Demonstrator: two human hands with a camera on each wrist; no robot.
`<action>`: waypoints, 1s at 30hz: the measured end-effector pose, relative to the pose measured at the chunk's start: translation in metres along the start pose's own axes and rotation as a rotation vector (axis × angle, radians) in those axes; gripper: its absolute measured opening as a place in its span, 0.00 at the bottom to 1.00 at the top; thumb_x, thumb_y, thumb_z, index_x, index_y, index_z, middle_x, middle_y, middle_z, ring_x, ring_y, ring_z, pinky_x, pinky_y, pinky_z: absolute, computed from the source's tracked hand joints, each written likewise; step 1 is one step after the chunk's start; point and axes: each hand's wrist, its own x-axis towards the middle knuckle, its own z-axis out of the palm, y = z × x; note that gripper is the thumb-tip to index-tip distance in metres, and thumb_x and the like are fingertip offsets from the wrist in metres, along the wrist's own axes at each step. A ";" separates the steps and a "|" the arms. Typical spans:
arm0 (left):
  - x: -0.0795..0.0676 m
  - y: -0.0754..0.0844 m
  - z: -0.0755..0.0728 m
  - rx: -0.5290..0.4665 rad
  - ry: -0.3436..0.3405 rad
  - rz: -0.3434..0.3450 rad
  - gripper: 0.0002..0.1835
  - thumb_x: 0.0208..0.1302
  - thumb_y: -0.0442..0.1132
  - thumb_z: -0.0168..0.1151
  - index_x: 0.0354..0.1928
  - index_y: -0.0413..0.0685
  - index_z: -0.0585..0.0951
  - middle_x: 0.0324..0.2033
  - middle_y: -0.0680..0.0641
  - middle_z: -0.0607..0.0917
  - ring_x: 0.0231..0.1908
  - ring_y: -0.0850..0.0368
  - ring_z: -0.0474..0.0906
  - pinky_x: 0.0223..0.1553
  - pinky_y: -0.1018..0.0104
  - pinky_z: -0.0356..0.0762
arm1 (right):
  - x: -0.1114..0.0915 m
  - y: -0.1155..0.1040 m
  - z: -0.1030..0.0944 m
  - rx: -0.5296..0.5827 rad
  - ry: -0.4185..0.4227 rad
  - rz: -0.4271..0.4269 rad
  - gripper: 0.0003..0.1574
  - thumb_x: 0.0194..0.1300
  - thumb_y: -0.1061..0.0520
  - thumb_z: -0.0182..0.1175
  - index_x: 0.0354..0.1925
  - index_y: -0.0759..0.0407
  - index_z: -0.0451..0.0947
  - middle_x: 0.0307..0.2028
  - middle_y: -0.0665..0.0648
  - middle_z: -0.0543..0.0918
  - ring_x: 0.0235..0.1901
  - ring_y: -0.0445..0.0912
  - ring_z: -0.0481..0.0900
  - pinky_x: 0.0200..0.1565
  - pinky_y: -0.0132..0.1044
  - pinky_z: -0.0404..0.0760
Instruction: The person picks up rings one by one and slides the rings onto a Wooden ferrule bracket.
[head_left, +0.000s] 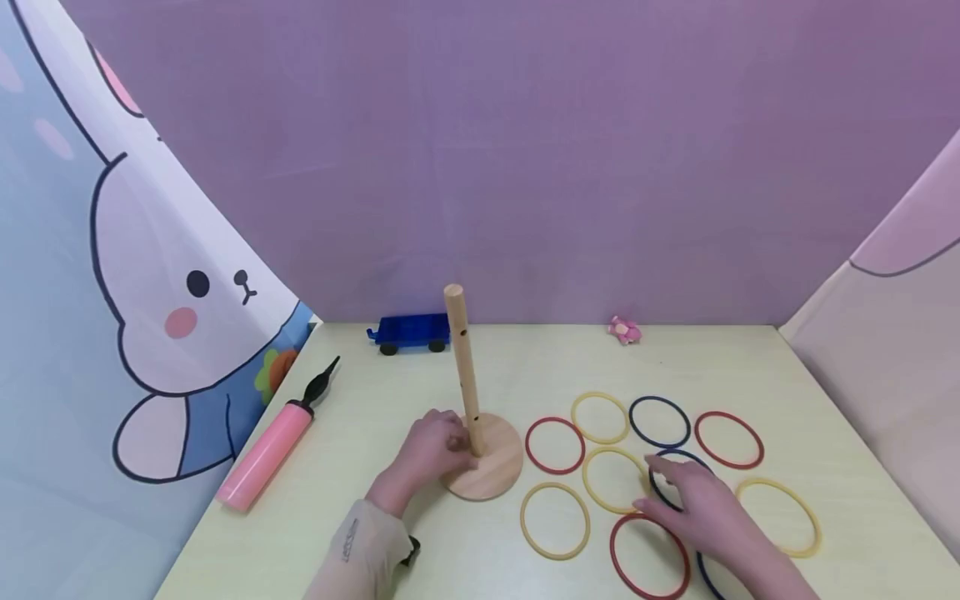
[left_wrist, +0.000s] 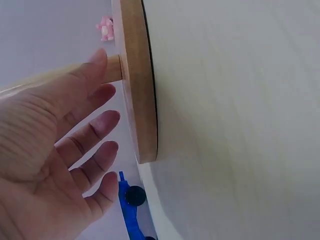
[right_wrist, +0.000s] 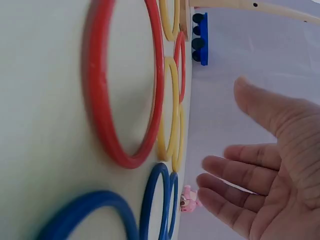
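Note:
A wooden post (head_left: 465, 367) rises from a round wooden base (head_left: 498, 467) on the table. My left hand (head_left: 435, 450) is low beside the post's foot, over the base's left side. In the left wrist view its thumb (left_wrist: 92, 70) overlaps the post, and the other fingers are loosely bent and apart. My right hand (head_left: 701, 504) hovers over the rings, thumb and fingers spread with nothing between them. Under its fingertips lie a blue ring (head_left: 686, 452) and a yellow ring (head_left: 588, 492). A red ring (head_left: 613, 554) is just below the thumb.
More rings, including a red ring (head_left: 527, 442) and a yellow ring (head_left: 522, 521), lie flat between base and right side. A pink pump (head_left: 266, 458) lies at left. A blue toy wagon (head_left: 412, 331) and small pink figure (head_left: 624, 330) stand at the back, before a purple curtain (head_left: 525, 167).

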 end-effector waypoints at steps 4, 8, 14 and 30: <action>0.004 0.002 0.002 -0.031 -0.010 -0.020 0.14 0.44 0.46 0.80 0.35 0.53 0.89 0.32 0.57 0.82 0.34 0.58 0.70 0.39 0.60 0.67 | -0.006 -0.001 -0.001 0.011 -0.090 0.092 0.17 0.51 0.46 0.74 0.36 0.51 0.83 0.29 0.44 0.81 0.26 0.38 0.74 0.31 0.36 0.75; 0.006 0.004 0.004 -0.028 -0.023 -0.053 0.17 0.45 0.46 0.80 0.38 0.52 0.87 0.32 0.58 0.82 0.35 0.58 0.70 0.40 0.60 0.67 | -0.011 0.000 0.000 -0.002 -0.197 0.182 0.10 0.51 0.53 0.74 0.28 0.46 0.80 0.22 0.39 0.75 0.23 0.34 0.68 0.28 0.33 0.70; 0.009 0.004 0.008 -0.012 -0.028 -0.070 0.19 0.47 0.45 0.79 0.43 0.50 0.86 0.32 0.58 0.82 0.35 0.58 0.70 0.40 0.59 0.67 | -0.022 0.006 0.006 -0.004 -0.224 0.222 0.13 0.49 0.56 0.75 0.23 0.45 0.78 0.19 0.38 0.75 0.22 0.33 0.69 0.29 0.33 0.71; 0.009 0.004 0.011 -0.005 -0.017 -0.086 0.18 0.49 0.44 0.78 0.43 0.49 0.86 0.32 0.56 0.83 0.35 0.58 0.71 0.41 0.60 0.70 | -0.020 0.008 0.014 0.005 -0.305 0.369 0.10 0.52 0.60 0.70 0.22 0.51 0.79 0.18 0.46 0.74 0.22 0.43 0.69 0.28 0.37 0.69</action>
